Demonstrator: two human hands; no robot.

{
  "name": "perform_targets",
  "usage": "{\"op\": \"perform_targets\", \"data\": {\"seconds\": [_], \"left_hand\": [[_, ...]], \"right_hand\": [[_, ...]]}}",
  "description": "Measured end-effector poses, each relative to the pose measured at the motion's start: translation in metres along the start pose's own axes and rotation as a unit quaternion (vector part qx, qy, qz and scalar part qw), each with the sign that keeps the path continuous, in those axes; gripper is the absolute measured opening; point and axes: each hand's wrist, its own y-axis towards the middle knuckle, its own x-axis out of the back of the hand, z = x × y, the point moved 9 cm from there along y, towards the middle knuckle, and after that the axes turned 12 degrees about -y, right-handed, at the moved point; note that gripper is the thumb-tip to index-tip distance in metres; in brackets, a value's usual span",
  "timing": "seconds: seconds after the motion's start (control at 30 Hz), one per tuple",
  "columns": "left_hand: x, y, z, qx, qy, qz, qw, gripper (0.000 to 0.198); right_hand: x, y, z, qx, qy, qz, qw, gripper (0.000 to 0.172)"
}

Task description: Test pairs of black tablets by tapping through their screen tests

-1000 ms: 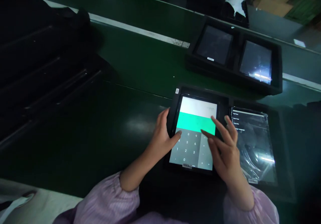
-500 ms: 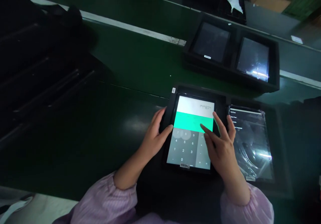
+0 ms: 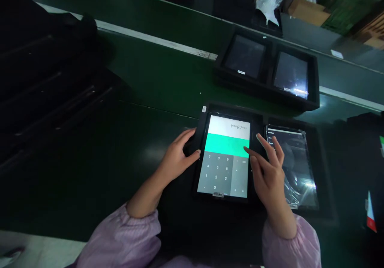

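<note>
A tablet (image 3: pixel 223 176) with a lit calculator screen lies in the left recess of a black tray (image 3: pixel 258 118). My left hand (image 3: pixel 174 160) grips the tray's left side, its thumb over the rim near the tablet and its fingers along the outer edge. My right hand (image 3: pixel 270 172) is open, fingers spread. Its index fingertip is over the right edge of the green band on the screen; contact cannot be made out. In the right recess a second tablet (image 3: pixel 300 176), under clear film, shows a dark text menu, partly covered by my right hand.
Behind stands another black tray (image 3: pixel 313 76) with two dark-screened tablets (image 3: pixel 246 56). Large black folded shapes (image 3: pixel 45 80) occupy the left of the green table (image 3: pixel 144 140). Farther back are a clear plastic bag (image 3: pixel 269 0), a cardboard box (image 3: pixel 309 11) and a green crate (image 3: pixel 342 8).
My right index finger has moved right across the green band, and more characters appear on the calculator's top line. The touch circles around 7 and 8 are gone. The view has shifted slightly.
</note>
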Motion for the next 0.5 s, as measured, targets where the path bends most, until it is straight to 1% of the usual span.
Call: {"op": "perform_targets", "data": {"seconds": [0.1, 0.17, 0.23, 0.3, 0.37, 0.43, 0.5], "left_hand": [[0.012, 0.003, 0.002, -0.001, -0.006, 0.005, 1.000, 0.061], [0.023, 0.003, 0.008, 0.021, -0.030, -0.004, 0.999, 0.062], [0.032, 0.002, 0.015, 0.058, -0.067, -0.011, 0.996, 0.063], [0.038, 0.002, 0.021, 0.099, -0.111, -0.019, 0.989, 0.066], [0.039, 0.003, 0.023, 0.134, -0.149, -0.028, 0.979, 0.069], [0.037, 0.007, 0.021, 0.157, -0.168, -0.041, 0.972, 0.070], [0.031, 0.016, 0.015, 0.165, -0.180, -0.050, 0.968, 0.070]], "right_hand": [[0.028, -0.004, -0.020, -0.031, -0.007, -0.027, 0.999, 0.032], [0.044, -0.009, -0.041, -0.056, -0.032, -0.035, 0.997, 0.033], [0.054, -0.014, -0.063, -0.075, -0.061, -0.035, 0.995, 0.035], [0.054, -0.017, -0.081, -0.071, -0.084, -0.022, 0.994, 0.038], [0.046, -0.018, -0.091, -0.051, -0.094, -0.007, 0.994, 0.040], [0.035, -0.017, -0.094, -0.033, -0.098, 0.006, 0.995, 0.039], [0.025, -0.015, -0.094, -0.029, -0.104, 0.011, 0.994, 0.039]]}}
